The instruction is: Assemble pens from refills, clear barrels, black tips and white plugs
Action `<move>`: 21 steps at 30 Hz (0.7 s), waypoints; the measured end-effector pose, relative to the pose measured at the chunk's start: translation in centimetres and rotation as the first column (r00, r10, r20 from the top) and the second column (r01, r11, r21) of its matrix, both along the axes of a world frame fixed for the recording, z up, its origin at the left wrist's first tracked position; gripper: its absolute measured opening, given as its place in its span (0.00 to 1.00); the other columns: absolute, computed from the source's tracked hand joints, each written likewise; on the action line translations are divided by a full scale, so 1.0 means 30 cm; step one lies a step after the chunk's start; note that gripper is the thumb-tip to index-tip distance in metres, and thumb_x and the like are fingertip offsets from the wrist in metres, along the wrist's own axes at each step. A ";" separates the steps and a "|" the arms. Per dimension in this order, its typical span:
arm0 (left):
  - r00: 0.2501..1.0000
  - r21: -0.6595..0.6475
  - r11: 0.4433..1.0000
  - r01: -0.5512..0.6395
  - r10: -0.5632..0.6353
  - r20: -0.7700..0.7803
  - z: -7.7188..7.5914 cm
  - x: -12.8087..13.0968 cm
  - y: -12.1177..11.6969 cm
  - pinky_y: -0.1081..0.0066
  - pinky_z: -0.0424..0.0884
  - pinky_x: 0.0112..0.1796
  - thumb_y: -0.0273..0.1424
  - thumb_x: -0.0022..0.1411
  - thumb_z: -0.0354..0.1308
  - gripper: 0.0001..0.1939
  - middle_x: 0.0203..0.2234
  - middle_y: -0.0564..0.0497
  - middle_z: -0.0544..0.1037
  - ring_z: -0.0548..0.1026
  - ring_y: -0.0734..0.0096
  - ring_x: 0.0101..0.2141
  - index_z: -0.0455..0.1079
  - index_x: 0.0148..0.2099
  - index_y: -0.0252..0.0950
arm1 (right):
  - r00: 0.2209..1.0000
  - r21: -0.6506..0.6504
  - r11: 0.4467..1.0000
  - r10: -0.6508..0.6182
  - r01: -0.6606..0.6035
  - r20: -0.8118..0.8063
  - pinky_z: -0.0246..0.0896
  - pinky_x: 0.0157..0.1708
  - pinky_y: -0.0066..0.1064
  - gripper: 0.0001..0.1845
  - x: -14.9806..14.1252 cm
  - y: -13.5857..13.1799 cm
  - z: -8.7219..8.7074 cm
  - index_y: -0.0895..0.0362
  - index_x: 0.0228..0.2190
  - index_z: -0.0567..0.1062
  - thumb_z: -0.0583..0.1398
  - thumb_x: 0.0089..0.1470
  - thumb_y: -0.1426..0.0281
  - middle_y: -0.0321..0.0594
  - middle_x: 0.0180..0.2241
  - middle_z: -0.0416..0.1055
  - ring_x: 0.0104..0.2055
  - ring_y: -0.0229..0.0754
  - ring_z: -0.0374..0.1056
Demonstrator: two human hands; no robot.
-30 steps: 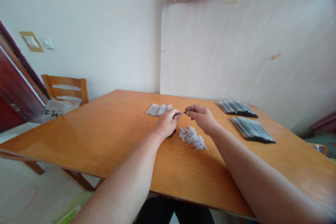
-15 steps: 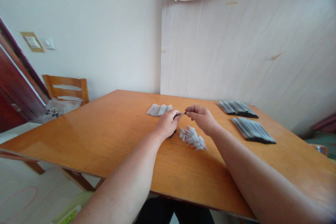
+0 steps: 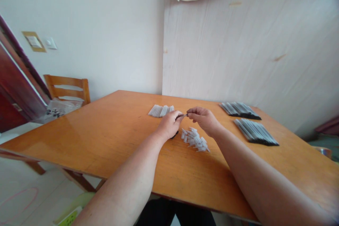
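Above the middle of the table, my left hand (image 3: 169, 123) pinches a thin pen-like tube (image 3: 184, 115), mostly hidden by the fingers. My right hand (image 3: 203, 118) is closed on a small black piece (image 3: 187, 114) at the tube's right end; the two parts meet between my fingertips. Below the hands lies a loose heap of short whitish plastic pieces (image 3: 195, 140). Some small black pieces (image 3: 174, 135) show partly from under my left wrist. Behind my left hand, a row of pale tubes (image 3: 160, 111) lies side by side.
To the right lie two rows of grey tubes with black ends, a far row (image 3: 238, 108) and a nearer row (image 3: 254, 132). The wooden table (image 3: 111, 130) meets the wall behind. A chair (image 3: 69, 86) with a clear plastic bag (image 3: 62, 107) stands left.
The view has shifted very slightly. Both hands keep the same hold on the tube and the black piece, with almost no movement.
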State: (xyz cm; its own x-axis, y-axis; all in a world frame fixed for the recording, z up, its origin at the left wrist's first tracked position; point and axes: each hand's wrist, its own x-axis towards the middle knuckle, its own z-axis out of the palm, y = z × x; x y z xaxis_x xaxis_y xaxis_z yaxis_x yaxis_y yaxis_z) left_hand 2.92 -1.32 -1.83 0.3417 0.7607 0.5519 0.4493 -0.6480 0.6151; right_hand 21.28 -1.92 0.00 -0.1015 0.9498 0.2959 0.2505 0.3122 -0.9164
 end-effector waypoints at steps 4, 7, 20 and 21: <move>1.000 0.012 1.000 0.008 -0.008 0.001 0.003 0.000 -0.003 0.67 0.69 0.40 0.35 0.66 0.51 0.11 0.36 0.48 0.79 0.75 0.66 0.38 0.73 0.42 0.38 | 0.999 0.000 1.000 0.016 -0.016 0.042 0.60 0.31 0.30 0.10 0.009 0.001 0.002 0.56 0.32 0.75 0.62 0.47 0.64 0.38 0.31 0.74 0.31 0.37 0.65; 1.000 0.017 1.000 0.015 -0.015 -0.001 0.003 0.001 -0.005 0.67 0.69 0.40 0.34 0.65 0.52 0.10 0.36 0.48 0.79 0.75 0.67 0.38 0.73 0.41 0.38 | 0.995 -0.004 0.999 0.041 -0.041 0.090 0.59 0.31 0.30 0.09 0.014 -0.003 0.011 0.55 0.32 0.75 0.62 0.47 0.64 0.38 0.30 0.73 0.31 0.37 0.64; 0.998 0.033 0.999 0.041 -0.039 -0.041 0.019 0.014 -0.027 0.68 0.68 0.39 0.32 0.65 0.52 0.08 0.34 0.49 0.79 0.74 0.67 0.37 0.72 0.39 0.38 | 0.914 0.154 0.986 -0.121 0.065 0.387 0.54 0.26 0.30 0.24 0.003 -0.012 0.016 0.54 0.17 0.67 0.55 0.56 0.52 0.37 0.18 0.67 0.23 0.38 0.62; 0.998 0.039 0.998 0.042 -0.040 -0.043 0.018 0.014 -0.026 0.68 0.68 0.39 0.32 0.65 0.52 0.08 0.34 0.49 0.78 0.74 0.67 0.37 0.72 0.39 0.38 | 0.911 0.157 0.985 -0.122 0.064 0.394 0.54 0.26 0.30 0.25 0.000 -0.012 0.015 0.54 0.16 0.66 0.54 0.57 0.51 0.36 0.17 0.65 0.23 0.38 0.61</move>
State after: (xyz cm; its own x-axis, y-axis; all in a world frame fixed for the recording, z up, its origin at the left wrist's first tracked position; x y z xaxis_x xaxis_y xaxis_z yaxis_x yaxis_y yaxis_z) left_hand 3.35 -2.11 -1.27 0.3958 0.7236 0.5655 0.4470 -0.6897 0.5696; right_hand 21.29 -2.28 0.46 -0.1522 0.9135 0.3774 0.6212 0.3854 -0.6823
